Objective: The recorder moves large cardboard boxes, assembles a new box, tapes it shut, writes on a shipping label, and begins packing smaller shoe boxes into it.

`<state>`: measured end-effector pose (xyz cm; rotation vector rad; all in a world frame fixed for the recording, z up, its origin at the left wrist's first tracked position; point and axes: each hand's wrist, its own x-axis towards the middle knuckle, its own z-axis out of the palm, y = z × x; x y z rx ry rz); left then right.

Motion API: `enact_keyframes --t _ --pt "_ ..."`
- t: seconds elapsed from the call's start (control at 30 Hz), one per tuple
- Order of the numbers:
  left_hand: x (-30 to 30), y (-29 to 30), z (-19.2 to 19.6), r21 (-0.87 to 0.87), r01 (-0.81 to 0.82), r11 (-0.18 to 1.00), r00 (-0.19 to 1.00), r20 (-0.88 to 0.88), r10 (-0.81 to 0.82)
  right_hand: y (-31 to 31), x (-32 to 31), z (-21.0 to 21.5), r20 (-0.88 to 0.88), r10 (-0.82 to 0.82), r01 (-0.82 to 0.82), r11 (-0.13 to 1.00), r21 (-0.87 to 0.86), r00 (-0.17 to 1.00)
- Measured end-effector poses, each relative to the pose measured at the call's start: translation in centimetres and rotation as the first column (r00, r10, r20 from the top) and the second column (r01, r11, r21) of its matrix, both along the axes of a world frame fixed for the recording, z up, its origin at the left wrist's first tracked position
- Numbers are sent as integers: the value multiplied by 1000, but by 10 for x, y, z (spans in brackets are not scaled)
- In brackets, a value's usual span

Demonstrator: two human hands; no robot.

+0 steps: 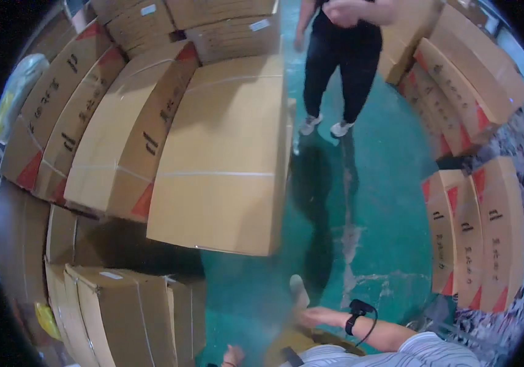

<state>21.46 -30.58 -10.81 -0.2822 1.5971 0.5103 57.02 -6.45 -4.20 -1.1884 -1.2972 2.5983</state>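
My right hand (313, 316) hangs in front of my body at the lower middle, beside my shoe (299, 290). Its fingers look loosely stretched, and nothing shows in them. A dark band with a small black device (360, 307) and a cable is on that wrist. Low at the bottom edge, my left hand (233, 355) shows only in part, small and blurred, so its fingers are unclear. Nearest to it stands a cardboard carton (130, 324) bound with pale straps, apart from the hand. Neither hand visibly touches a carton.
A large strapped carton (219, 153) lies ahead on the left, with several red-cornered cartons (112, 131) beyond it. More cartons (491, 235) stand along the right. Another person (343, 61) in dark trousers stands ahead on the green floor (384, 202).
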Motion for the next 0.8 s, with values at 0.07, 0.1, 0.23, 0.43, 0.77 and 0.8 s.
enact_keyframes --t 0.07,0.1,0.23,0.43,0.77,0.8 --pt "-11 -23 9 -56 120 991 992 39 -118 -39 27 6 243 -57 112 969 -218 968" --pt "-16 -33 5 -108 230 967 970 112 -218 -57 45 5 339 -128 207 956 -208 932" --pt "-88 -31 -12 98 690 718 680 -429 -595 -122 112 -13 556 -492 638 764 -93 670" --pt "-31 162 20 257 506 823 785 -534 -315 -200 195 -5 523 -631 770 633 -80 573" --pt "166 328 67 526 816 -239 289 -730 -620 -94 189 52 476 -474 583 806 -104 741" --pt "163 336 50 562 804 -193 364 -722 -588 -69 185 73 509 -395 541 823 -173 765"
